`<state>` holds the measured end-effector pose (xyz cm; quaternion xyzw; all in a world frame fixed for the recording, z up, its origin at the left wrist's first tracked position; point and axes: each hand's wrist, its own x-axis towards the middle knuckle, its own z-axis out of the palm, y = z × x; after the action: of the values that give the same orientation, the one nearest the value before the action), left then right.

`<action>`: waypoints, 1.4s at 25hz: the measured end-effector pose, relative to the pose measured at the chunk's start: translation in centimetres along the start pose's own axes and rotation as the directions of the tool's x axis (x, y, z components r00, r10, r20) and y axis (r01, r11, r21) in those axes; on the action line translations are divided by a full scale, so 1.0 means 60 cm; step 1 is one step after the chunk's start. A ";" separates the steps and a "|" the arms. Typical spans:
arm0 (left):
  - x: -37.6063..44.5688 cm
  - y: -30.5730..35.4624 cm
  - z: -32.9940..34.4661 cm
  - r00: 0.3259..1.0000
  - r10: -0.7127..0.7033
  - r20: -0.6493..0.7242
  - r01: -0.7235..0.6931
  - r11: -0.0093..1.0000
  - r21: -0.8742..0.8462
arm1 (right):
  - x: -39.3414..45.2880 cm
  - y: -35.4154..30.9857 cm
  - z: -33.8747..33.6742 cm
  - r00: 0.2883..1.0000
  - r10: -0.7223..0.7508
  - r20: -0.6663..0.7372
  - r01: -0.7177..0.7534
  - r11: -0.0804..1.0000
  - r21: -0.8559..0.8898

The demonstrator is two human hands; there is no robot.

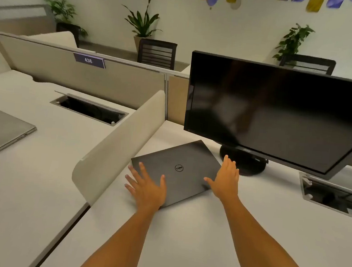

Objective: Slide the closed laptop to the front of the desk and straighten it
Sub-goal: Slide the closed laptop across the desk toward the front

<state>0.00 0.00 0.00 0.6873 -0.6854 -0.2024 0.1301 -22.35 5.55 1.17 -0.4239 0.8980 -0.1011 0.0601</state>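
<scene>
A closed dark grey laptop [178, 165] with a round logo lies on the white desk [182, 240], turned at an angle, its far corner near the monitor base. My left hand [147, 188] rests flat with spread fingers on the laptop's near-left corner. Over on the laptop's right edge my right hand [226, 180] lies flat, fingers pointing away from me and thumb on the lid. Neither hand grips anything.
A black monitor [279, 112] on a round base [245, 162] stands right behind the laptop. A cream divider panel [116, 149] borders the desk on the left. A cable hatch [333, 196] sits at right. A silver laptop [0, 130] lies on the neighbouring desk.
</scene>
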 end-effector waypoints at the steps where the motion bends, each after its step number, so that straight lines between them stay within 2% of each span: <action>1: 0.008 0.000 0.004 0.993 -0.113 0.027 0.115 0.992 -0.055 | 0.006 0.001 0.009 0.998 0.034 0.062 -0.036 0.999 0.027; 3: 0.025 -0.003 0.010 0.949 -0.304 0.079 0.311 0.945 -0.100 | 0.018 0.004 0.018 0.980 0.099 0.173 -0.118 0.988 0.100; 5: 0.042 -0.005 0.015 0.890 -0.431 0.147 0.448 0.887 -0.112 | 0.034 0.007 0.024 0.953 0.147 0.264 -0.202 0.960 0.195; 7: 0.051 0.002 0.018 0.827 -0.518 0.216 0.551 0.824 -0.131 | 0.049 0.011 0.025 0.934 0.141 0.328 -0.227 0.944 0.240; 10: 0.070 0.017 0.023 0.766 -0.584 0.270 0.635 0.753 -0.173 | 0.071 0.019 0.024 0.903 0.109 0.414 -0.213 0.954 0.212; 14: 0.082 0.032 0.025 0.771 -0.589 0.242 0.636 0.726 -0.261 | 0.102 0.026 0.020 0.880 0.152 0.450 -0.279 0.932 0.231; 18: 0.093 0.049 0.021 0.759 -0.606 0.238 0.648 0.666 -0.369 | 0.128 0.036 0.022 0.808 0.216 0.548 -0.461 0.811 0.361; 22: 0.101 0.034 0.024 0.781 -0.600 0.174 0.622 0.719 -0.311 | 0.125 0.045 0.033 0.749 0.282 0.599 -0.577 0.722 0.381; 24: 0.113 0.019 0.018 0.767 -0.618 0.171 0.638 0.711 -0.295 | 0.123 0.047 0.032 0.735 0.237 0.636 -0.567 0.730 0.383; 28: 0.134 0.008 -0.010 0.687 -0.649 0.328 0.721 0.548 -0.424 | 0.107 0.054 0.034 0.724 0.149 0.674 -0.480 0.811 0.336; 30: 0.133 0.004 -0.013 0.676 -0.633 0.378 0.732 0.513 -0.449 | 0.096 0.059 0.036 0.722 0.143 0.677 -0.450 0.840 0.302; 33: 0.120 0.001 -0.011 0.698 -0.569 0.435 0.711 0.483 -0.510 | 0.077 0.072 0.028 0.721 0.142 0.678 -0.465 0.825 0.321; 35: 0.108 0.003 -0.017 0.674 -0.545 0.499 0.735 0.423 -0.530 | 0.061 0.089 0.017 0.743 0.140 0.655 -0.455 0.823 0.340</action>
<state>0.17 -6.52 0.31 0.7615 -0.2483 -0.5633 0.2027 -28.48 5.92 -1.16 -0.2503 0.8343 -0.1682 0.4615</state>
